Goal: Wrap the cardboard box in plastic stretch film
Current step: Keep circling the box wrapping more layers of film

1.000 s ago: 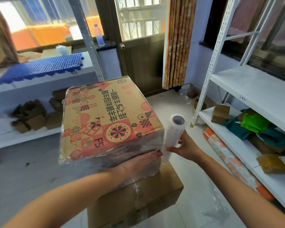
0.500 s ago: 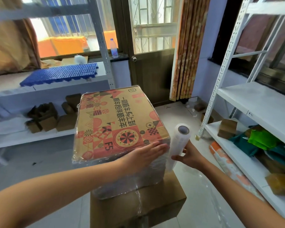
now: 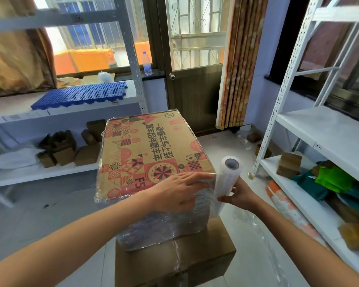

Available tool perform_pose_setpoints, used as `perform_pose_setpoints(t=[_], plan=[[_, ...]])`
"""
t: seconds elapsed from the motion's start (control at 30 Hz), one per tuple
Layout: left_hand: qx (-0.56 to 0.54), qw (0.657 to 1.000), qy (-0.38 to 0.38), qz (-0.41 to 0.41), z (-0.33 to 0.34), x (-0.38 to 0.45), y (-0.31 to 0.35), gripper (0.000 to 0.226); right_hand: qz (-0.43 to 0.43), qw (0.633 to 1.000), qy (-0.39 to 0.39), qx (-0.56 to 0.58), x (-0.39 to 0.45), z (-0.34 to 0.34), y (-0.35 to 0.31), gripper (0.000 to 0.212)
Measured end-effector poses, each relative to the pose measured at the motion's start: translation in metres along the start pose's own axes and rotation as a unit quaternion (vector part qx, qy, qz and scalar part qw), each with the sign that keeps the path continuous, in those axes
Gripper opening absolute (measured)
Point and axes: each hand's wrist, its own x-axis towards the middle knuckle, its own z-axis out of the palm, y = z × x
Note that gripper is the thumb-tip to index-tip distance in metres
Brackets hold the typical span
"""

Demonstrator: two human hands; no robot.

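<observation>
A cardboard box (image 3: 145, 150) with a red and black printed pattern sits on a plain brown carton (image 3: 174, 259). Clear stretch film covers its sides and near edges. My left hand (image 3: 180, 191) lies flat with straight fingers on the box's near right corner, pressing the film down. My right hand (image 3: 239, 196) grips the lower part of a white roll of stretch film (image 3: 226, 181), held upright just off the box's right corner. A short stretch of film runs from the roll to the box under my left fingers.
White metal shelving (image 3: 327, 131) stands on the right, holding small cartons and green and teal bags. A low shelf at left (image 3: 50, 172) carries brown cartons and a blue plastic mat (image 3: 81, 94). A door (image 3: 195, 79) and curtain are behind. Tiled floor surrounds the cartons.
My left hand slid from the box's near side up onto its top right corner. The roll stayed by that corner. The camera view rose and shifted left.
</observation>
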Motion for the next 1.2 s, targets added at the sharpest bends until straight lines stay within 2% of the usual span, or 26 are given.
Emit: perform_pose_setpoints(t=[0.13, 0.23, 0.33, 0.43, 0.47, 0.5, 0.57, 0.6, 0.67, 0.77, 0.93, 1.0, 1.1, 1.2], plan=[[-0.021, 0.998, 0.014, -0.051, -0.007, -0.022, -0.001, 0.046, -0.011, 1.0, -0.009, 0.003, 0.002, -0.002, -0.004, 0.073], [-0.092, 0.989, 0.053, -0.106, -0.009, -0.041, 0.001, 0.042, -0.003, 1.0, -0.005, 0.004, 0.001, -0.002, -0.004, 0.072], [-0.242, 0.947, 0.088, -0.191, -0.012, -0.06, 0.001, 0.038, 0.0, 1.0, -0.005, 0.001, 0.001, -0.002, -0.001, 0.072], [-0.341, 0.882, 0.158, -0.283, -0.019, -0.062, 0.006, 0.034, -0.001, 1.0, -0.01, -0.007, 0.0, 0.0, -0.002, 0.072], [-0.314, 0.883, 0.186, -0.296, -0.02, -0.062, 0.009, 0.031, 0.0, 1.0, -0.009, -0.007, 0.001, 0.0, -0.003, 0.072], [-0.238, 0.906, 0.2, -0.286, -0.019, -0.063, 0.013, 0.03, 0.001, 1.0, -0.006, -0.004, 0.001, 0.0, -0.004, 0.072], [-0.019, 0.964, 0.132, -0.229, -0.009, -0.068, 0.02, 0.041, 0.006, 1.0, 0.006, 0.005, 0.001, -0.002, -0.004, 0.07], [0.05, 0.973, 0.079, -0.211, -0.002, -0.073, 0.023, 0.046, 0.008, 1.0, 0.011, 0.007, 0.0, -0.004, -0.003, 0.068], [0.115, 0.968, 0.041, -0.218, 0.011, -0.088, 0.025, 0.051, 0.009, 1.0, 0.014, 0.004, -0.001, -0.006, 0.0, 0.065], [0.145, 0.952, 0.05, -0.266, 0.023, -0.107, 0.025, 0.051, 0.02, 1.0, 0.006, -0.004, -0.003, -0.005, 0.003, 0.065], [0.061, 0.922, 0.138, -0.356, 0.023, -0.105, 0.03, 0.051, 0.023, 1.0, -0.001, 0.004, -0.001, 0.0, -0.003, 0.064], [0.055, 0.906, 0.165, -0.386, 0.022, -0.097, 0.03, 0.047, 0.032, 0.999, -0.018, 0.029, 0.0, -0.002, -0.004, 0.056], [0.089, 0.904, 0.143, -0.393, 0.024, -0.089, 0.033, 0.05, 0.05, 0.997, -0.011, 0.063, -0.003, -0.006, -0.007, 0.036], [0.145, 0.915, 0.102, -0.363, 0.029, -0.09, 0.033, 0.054, 0.051, 0.996, 0.008, 0.077, -0.011, -0.009, -0.016, 0.052]])
